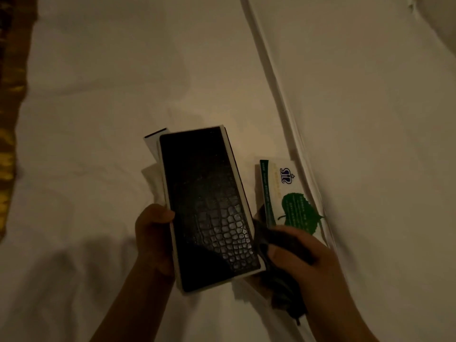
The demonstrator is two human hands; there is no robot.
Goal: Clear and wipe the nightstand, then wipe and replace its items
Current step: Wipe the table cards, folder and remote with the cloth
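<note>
A dimly lit white bed sheet (98, 107) fills the head view, with a strip of gold-and-brown patterned fabric (7, 144) down the left edge and a long raised fold (278, 82) running from the top centre towards the lower right. At the centre, the left hand (151, 233) grips a flat black box (207, 206) with a crocodile-skin texture and pale edges, its thumb curled over the box's left edge and the box tilted above the sheet. The right hand (303, 257), at lower right, has its fingers bunched round a dark cloth (287, 302), which touches the box's lower right edge. Just right of the box, a white-and-green packet (288, 193) with a leaf print lies on the sheet, partly under the right hand. A white card with a black stripe (154, 141) and a crumpled white paper (153, 178) show from behind the box's left side.
</note>
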